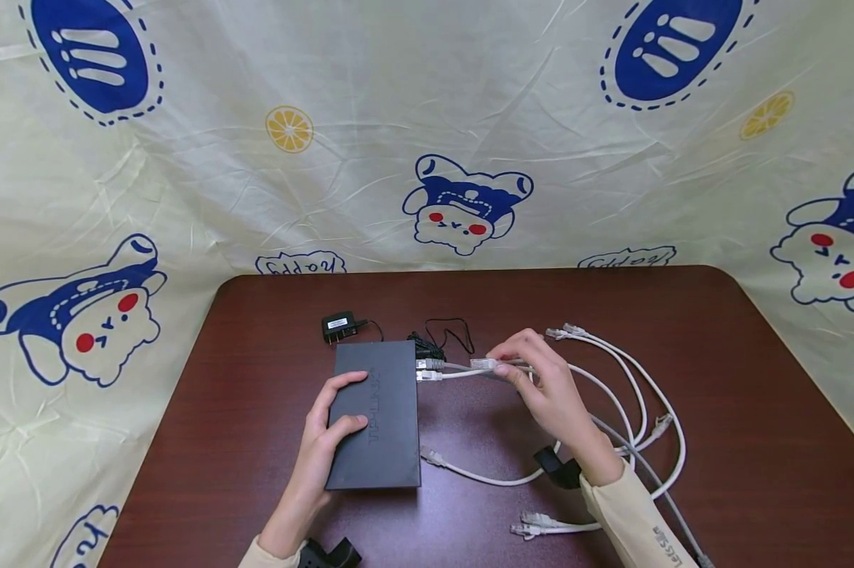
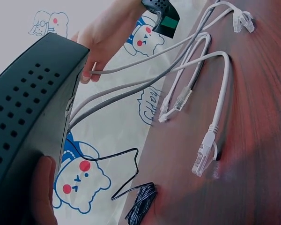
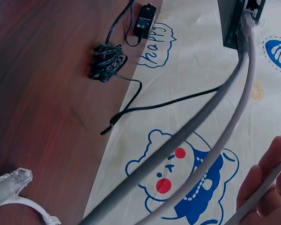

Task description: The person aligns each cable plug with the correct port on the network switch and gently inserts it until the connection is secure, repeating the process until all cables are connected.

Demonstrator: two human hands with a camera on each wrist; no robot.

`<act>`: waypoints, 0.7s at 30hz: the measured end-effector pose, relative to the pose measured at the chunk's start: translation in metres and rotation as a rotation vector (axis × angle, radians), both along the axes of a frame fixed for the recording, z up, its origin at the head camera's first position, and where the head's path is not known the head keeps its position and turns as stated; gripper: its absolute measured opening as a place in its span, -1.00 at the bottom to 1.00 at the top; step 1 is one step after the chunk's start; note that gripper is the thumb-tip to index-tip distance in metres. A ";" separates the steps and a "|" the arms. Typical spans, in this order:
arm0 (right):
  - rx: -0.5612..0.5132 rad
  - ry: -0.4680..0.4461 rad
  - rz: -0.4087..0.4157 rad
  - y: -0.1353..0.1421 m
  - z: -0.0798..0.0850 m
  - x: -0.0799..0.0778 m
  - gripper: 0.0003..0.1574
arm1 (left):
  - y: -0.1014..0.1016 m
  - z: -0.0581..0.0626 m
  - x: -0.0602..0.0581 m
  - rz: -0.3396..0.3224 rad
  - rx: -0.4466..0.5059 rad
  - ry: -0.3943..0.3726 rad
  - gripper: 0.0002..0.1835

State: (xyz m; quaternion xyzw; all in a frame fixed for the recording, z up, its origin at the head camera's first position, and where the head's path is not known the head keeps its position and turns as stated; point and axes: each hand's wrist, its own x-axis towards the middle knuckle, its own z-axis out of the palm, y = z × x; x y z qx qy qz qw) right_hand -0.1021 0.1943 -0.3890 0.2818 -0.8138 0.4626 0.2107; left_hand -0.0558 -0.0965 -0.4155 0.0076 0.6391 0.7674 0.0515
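Observation:
My left hand (image 1: 320,450) holds a dark grey network switch (image 1: 380,426) by its left side, with the thumb and a finger on its top. A grey and a white Ethernet cable (image 1: 462,374) are plugged into the switch's right edge. Just right of those ports, my right hand (image 1: 549,386) pinches another Ethernet cable near its clear plug (image 1: 482,364), apart from the switch. In the left wrist view, the vented side of the switch (image 2: 23,103) hides part of the right hand (image 2: 105,35). The right wrist view shows the port side (image 3: 254,7) only partly.
A black power adapter (image 1: 339,326) and its bundled black cord (image 1: 427,347) lie behind the switch. Several white Ethernet cables (image 1: 671,402) loop across the table's right side. Loose plugs lie near the front (image 1: 536,525) and beside the switch (image 1: 432,456). Patterned cloth (image 1: 363,197) hangs behind.

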 end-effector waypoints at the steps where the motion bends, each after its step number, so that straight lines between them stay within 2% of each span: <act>1: 0.005 0.002 -0.007 -0.002 0.000 0.001 -0.61 | 0.000 0.000 0.000 0.000 0.001 0.001 -0.46; 9: 0.043 0.042 -0.006 -0.010 -0.003 0.004 -0.66 | 0.001 0.001 0.000 0.003 0.002 0.002 -0.45; 15: 0.091 0.085 -0.006 -0.017 -0.005 0.005 -0.90 | 0.001 0.002 0.001 0.000 0.006 0.003 -0.46; 19: 0.117 0.107 0.002 -0.023 -0.007 0.006 -0.73 | 0.002 0.003 0.001 -0.006 0.011 0.009 -0.46; 21: 0.123 0.120 0.008 -0.026 -0.008 0.006 -0.73 | 0.002 0.003 0.000 -0.007 0.014 0.010 -0.46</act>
